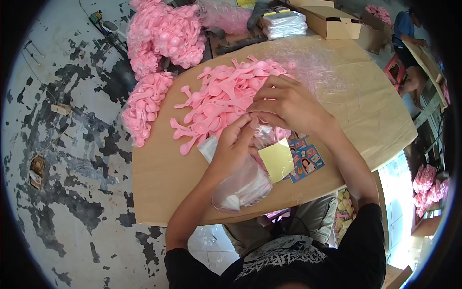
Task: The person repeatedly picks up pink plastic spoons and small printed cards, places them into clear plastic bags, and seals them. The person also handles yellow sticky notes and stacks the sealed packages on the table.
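Over the near middle of the table, my left hand (pixel 234 148) and my right hand (pixel 287 105) meet at their fingertips. Both are closed in a pinch at the top of a small clear plastic bag (pixel 263 136) with something pink in it, partly hidden by the fingers. Just beyond lies a heap of pink plastic spoon-shaped pieces (pixel 219 98). Under my left wrist rests a stack of clear plastic sleeves (pixel 245 189). Beside it are a pale yellow paper square (pixel 276 161) and blue printed cards (pixel 306 161).
The table is covered in brown paper (pixel 159 185). Loose clear film (pixel 315 67) lies at its far right. Big bags of pink pieces (pixel 166 36) stand beyond the far left edge. A cardboard box (pixel 332 21) sits at the back. Another person (pixel 408 36) sits at far right.
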